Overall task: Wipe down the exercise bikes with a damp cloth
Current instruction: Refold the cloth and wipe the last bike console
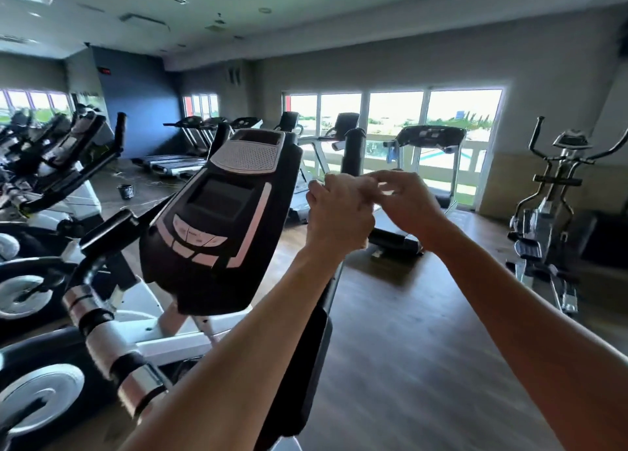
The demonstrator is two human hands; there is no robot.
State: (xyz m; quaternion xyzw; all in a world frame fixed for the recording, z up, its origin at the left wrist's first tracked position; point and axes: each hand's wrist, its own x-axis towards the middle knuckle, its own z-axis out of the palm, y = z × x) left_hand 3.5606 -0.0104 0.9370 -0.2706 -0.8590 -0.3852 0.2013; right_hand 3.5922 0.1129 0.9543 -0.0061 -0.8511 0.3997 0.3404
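Note:
The exercise bike in front of me has a black console (221, 212) with a dark screen and grey buttons. Its chrome and black handlebar (102, 318) runs to the lower left. A black upright handle (353, 151) rises to the right of the console. Both hands are raised just below that handle's top. My left hand (336, 212) is curled, and a pale bit of cloth (365, 244) shows under its fingers. My right hand (407, 206) pinches a pale fold of the cloth between thumb and fingers, touching the left hand. Most of the cloth is hidden and blurred.
More exercise bikes (51, 165) line the left side. Treadmills (183, 144) stand at the back wall and one treadmill (428, 151) by the windows. An elliptical trainer (557, 195) stands at right. A small dark bucket (125, 191) sits on the wood floor (407, 331).

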